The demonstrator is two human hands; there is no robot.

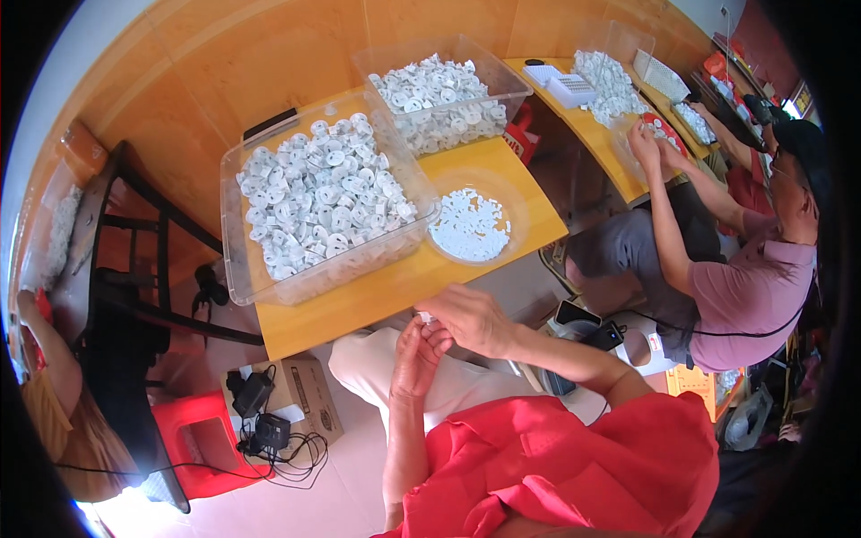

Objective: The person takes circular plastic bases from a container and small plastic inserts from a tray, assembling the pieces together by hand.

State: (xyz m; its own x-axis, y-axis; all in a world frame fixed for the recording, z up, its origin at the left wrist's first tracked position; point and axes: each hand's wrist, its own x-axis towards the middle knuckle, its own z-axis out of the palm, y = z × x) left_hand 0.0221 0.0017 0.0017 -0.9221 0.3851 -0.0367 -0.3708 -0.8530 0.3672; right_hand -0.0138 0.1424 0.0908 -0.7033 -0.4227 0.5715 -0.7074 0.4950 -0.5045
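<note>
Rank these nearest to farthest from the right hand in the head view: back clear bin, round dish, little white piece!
1. Little white piece: just left of the right hand.
2. Round dish: straight ahead.
3. Back clear bin: ahead too, farther back.

Here we are, both hands together just off the table's (pixel 359 309) front edge: the left hand (pixel 416 357) underneath, the right hand (pixel 473 319) coming across, and a small white piece (pixel 425 316) pinched at their fingertips! Up on the tabletop, a big clear tub (pixel 235 260) brims with white parts (pixel 314 184), a second tub (pixel 517 93) right behind it, and beside them a round dish (pixel 521 220) of little white bits (pixel 470 224). Over to the right, a co-worker in a pink shirt (pixel 740 300) sits, hands raised; down left, a red stool (pixel 170 421) beside a cardboard box (pixel 311 394).
</note>
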